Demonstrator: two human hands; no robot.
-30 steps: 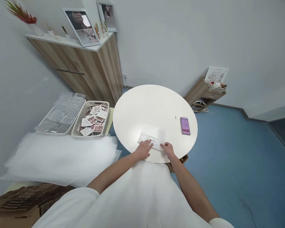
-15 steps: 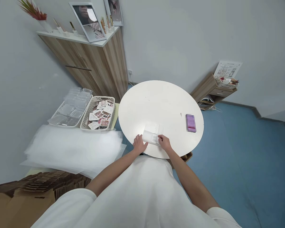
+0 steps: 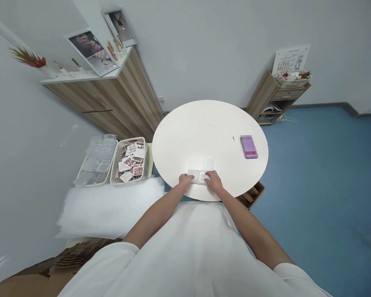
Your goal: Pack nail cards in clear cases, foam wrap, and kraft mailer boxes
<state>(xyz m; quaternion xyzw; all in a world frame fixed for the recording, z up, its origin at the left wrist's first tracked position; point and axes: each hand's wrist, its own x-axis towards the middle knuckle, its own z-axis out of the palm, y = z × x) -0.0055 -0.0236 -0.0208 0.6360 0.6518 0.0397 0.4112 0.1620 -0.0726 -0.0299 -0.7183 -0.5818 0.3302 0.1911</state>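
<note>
A translucent white wrap sheet [image 3: 198,165] lies near the front edge of the round white table [image 3: 204,123], its near part folded around something pale. My left hand [image 3: 186,180] grips the wrap's left edge, thumb toward the middle and fingers bent together. At the right end my right hand [image 3: 214,180] has curled fingers pressed on the folded part. What lies inside the wrap is hard to make out. A purple pack [image 3: 249,147] rests at the table's right side, away from both hands.
Left of the table are a basket of printed cards [image 3: 146,165], a tray of clear boxes [image 3: 80,178] and a stack of white sheets [image 3: 111,208]. Brown cartons [image 3: 27,284] stand lower left. An open box [image 3: 256,194] sits below the table's right edge.
My left hand has closed from spread fingers onto the wrap's left edge. My right hand still presses the right end. The camera view has shifted and tilted.
</note>
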